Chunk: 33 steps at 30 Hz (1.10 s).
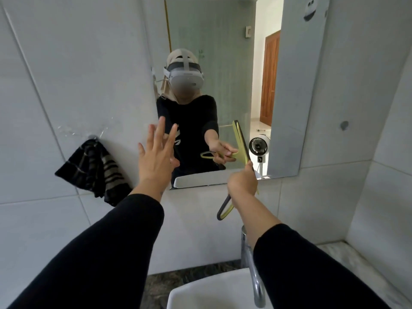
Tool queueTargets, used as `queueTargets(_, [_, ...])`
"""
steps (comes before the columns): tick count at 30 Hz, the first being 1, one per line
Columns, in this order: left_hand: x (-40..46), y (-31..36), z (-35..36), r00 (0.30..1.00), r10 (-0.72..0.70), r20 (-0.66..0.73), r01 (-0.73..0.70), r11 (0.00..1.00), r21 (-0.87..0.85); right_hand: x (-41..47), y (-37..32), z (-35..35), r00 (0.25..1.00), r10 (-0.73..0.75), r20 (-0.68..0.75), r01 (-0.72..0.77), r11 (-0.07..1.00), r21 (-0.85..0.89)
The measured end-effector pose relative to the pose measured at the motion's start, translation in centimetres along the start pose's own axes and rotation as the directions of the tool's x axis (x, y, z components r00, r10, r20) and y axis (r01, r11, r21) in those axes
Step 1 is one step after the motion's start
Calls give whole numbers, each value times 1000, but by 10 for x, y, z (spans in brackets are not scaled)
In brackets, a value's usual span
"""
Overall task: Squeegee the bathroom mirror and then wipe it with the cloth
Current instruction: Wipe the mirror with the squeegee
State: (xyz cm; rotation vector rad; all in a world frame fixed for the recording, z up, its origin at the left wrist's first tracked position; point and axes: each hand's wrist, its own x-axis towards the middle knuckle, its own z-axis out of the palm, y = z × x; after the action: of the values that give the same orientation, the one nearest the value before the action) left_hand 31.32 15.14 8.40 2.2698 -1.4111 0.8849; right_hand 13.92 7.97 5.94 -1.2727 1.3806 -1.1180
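Observation:
The bathroom mirror (pixel 223 41) hangs on the white tiled wall ahead. My right hand (pixel 243 181) is shut on the yellow-green and grey squeegee (pixel 224 210), near the mirror's lower right part. Its looped handle end sticks out below my fist; the blade is mostly hidden, and its reflection shows in the glass. My left hand (pixel 156 155) is open with fingers spread, at the mirror's lower left edge; whether it touches the glass is unclear. A black and grey striped cloth (pixel 93 170) hangs from a wall hook left of the mirror.
A chrome tap (pixel 252 264) rises under my right forearm above a white basin (pixel 200 293). A marble ledge (pixel 347 259) runs along the right wall. The mirror reflects a person wearing a headset, a small fan and a wooden door.

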Motion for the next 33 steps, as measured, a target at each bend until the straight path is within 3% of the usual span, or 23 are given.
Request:
queueTargets(12, [-7,-20,0,999,28,-20,-31,988,-152,-49,4,51,995,-29,96,33,998,-47])
queueTargets(19, [-15,-43,10,997,3,81,13,980,-196,-52,5,57,995,-66,74,71,995,-66])
queueTargets(27, [-17,-44,8,999,30,39,-17,956,-293,-65,21,69,968,-201,148,238,923,-302])
queueTargets(33, [-15,-45,8,998,35,50,-18,954,-300,-84,37,76,914,-301,273,402,760,-511])
